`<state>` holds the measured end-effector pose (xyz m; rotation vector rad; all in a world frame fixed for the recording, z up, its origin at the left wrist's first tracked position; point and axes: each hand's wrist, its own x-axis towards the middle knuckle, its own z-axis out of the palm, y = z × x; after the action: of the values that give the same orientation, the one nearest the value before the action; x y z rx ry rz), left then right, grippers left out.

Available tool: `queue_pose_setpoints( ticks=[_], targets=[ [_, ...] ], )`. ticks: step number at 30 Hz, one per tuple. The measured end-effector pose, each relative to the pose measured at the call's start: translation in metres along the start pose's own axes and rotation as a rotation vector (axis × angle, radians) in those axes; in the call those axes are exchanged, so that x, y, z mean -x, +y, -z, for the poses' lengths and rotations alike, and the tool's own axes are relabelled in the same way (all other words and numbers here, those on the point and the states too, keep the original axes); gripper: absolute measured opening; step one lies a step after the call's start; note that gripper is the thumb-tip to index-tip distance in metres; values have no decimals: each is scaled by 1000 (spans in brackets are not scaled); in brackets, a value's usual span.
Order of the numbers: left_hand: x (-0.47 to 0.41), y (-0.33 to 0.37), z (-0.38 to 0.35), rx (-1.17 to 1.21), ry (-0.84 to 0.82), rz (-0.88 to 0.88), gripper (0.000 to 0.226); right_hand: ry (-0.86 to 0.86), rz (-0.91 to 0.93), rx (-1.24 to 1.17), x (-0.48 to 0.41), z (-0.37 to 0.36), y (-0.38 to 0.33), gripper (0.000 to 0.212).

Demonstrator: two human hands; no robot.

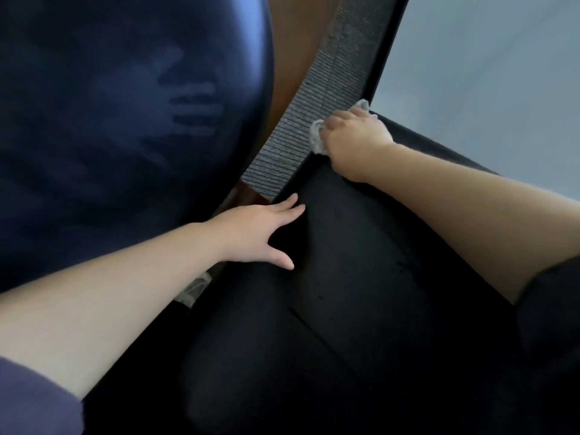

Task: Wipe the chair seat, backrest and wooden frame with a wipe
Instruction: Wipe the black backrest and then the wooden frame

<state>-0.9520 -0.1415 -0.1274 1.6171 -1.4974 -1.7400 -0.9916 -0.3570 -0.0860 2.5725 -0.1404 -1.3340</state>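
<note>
The dark blue padded chair seat [125, 120] fills the upper left, with a faint handprint on it. A black curved frame part [361, 246] runs through the middle, edged by a grey ribbed strip [320, 98]. My right hand [354, 136] is closed on a crumpled white wipe [317, 138] and presses it where the strip meets the black part. My left hand [260, 233] lies flat on the black part with fingers spread, holding nothing.
A brown wooden surface [292, 42] shows between the blue seat and the ribbed strip. A pale grey floor [486, 73] fills the upper right. A small clear plastic-wrapped piece [194, 287] sits under my left forearm.
</note>
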Motion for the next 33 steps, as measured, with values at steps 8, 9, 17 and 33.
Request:
queue_pose_setpoints(
  ticks=[8, 9, 17, 33],
  targets=[
    [3, -11, -4, 18, 7, -9, 102, -111, 41, 70, -10, 6, -29, 30],
    [3, -12, -5, 18, 4, -2, 102, -124, 135, 44, -7, 0, -39, 31],
    [26, -36, -37, 65, 6, 55, 106, -155, 241, 10, -8, -18, -83, 33],
    [91, -63, -112, 110, 62, 230, 110, -244, 75, -34, 9, -8, -139, 38]
  ],
)
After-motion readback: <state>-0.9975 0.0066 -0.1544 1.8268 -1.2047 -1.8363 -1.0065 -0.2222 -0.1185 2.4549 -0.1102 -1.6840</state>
